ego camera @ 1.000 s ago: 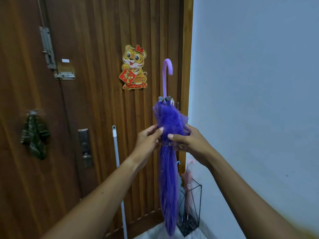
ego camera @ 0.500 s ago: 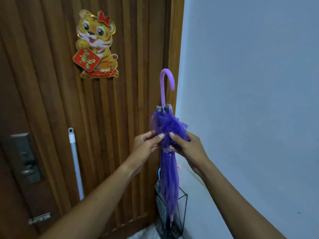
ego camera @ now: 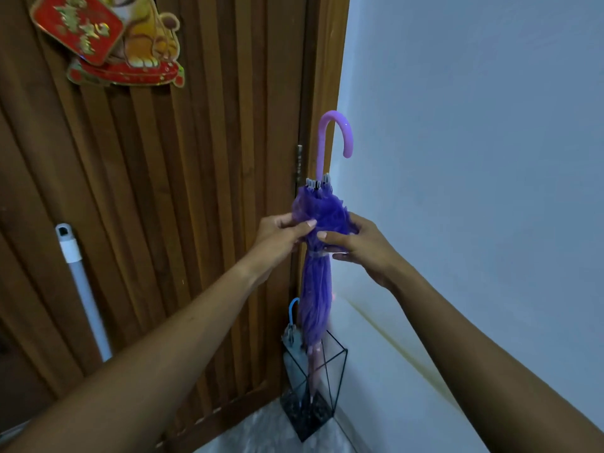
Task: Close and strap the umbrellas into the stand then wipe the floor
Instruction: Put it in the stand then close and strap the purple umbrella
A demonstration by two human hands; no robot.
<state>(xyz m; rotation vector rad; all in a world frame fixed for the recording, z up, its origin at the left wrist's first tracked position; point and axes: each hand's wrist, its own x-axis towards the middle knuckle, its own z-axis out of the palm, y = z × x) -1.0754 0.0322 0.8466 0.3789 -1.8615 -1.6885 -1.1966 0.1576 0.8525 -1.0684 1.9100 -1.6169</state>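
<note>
A folded purple umbrella point(ego camera: 316, 289) hangs upright with its pink hooked handle up, its tip down inside the black wire stand point(ego camera: 330, 371) in the corner. My left hand point(ego camera: 279, 237) pinches the ruffled fabric near the top from the left. My right hand point(ego camera: 354, 245) grips the same bunched part from the right, just above a thin strap around the canopy. In the stand, a grey umbrella with a blue handle point(ego camera: 292, 335) and a pink umbrella point(ego camera: 313, 364) lean behind the purple one.
A ribbed wooden door point(ego camera: 183, 223) fills the left, with a tiger decoration point(ego camera: 108, 44) on it. A white mop pole point(ego camera: 83, 286) leans against the door. A pale wall point(ego camera: 474, 158) is on the right. Light floor point(ego camera: 261, 433) shows beside the stand.
The view has come closer and swung down to the right. The purple umbrella has lowered with its tip into the stand. Both hands stay on the bunched fabric.
</note>
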